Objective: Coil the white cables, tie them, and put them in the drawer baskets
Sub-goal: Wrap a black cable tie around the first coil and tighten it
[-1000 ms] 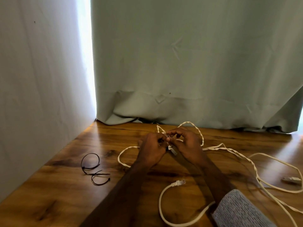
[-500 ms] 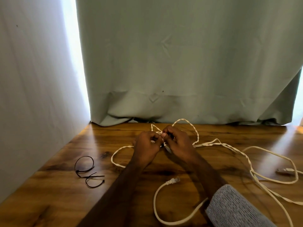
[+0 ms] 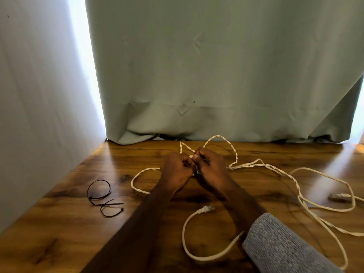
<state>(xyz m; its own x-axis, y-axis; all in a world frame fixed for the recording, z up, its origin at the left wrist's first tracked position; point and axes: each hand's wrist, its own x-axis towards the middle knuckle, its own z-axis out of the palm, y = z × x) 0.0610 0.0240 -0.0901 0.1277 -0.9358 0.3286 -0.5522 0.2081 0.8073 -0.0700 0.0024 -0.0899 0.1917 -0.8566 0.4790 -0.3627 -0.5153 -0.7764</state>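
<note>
White cables (image 3: 295, 180) sprawl in loose, partly twisted loops across the wooden table (image 3: 59, 223). My left hand (image 3: 177, 172) and my right hand (image 3: 212, 170) meet knuckle to knuckle at the table's middle, both with fingers curled, pinching a stretch of the twisted white cable between them. What exactly lies between the fingertips is hidden. One cable end with a clear plug (image 3: 206, 208) lies just below my hands. Another plug (image 3: 337, 197) rests at the right.
Two black zip ties (image 3: 102, 198), looped, lie on the table to the left of my hands. A pale green curtain (image 3: 216, 75) hangs along the table's far edge and a white wall (image 3: 39, 115) bounds the left side.
My hands have drawn closer together and curled tighter on the cable. The camera has shifted slightly, so the scene sits a little differently in view.
</note>
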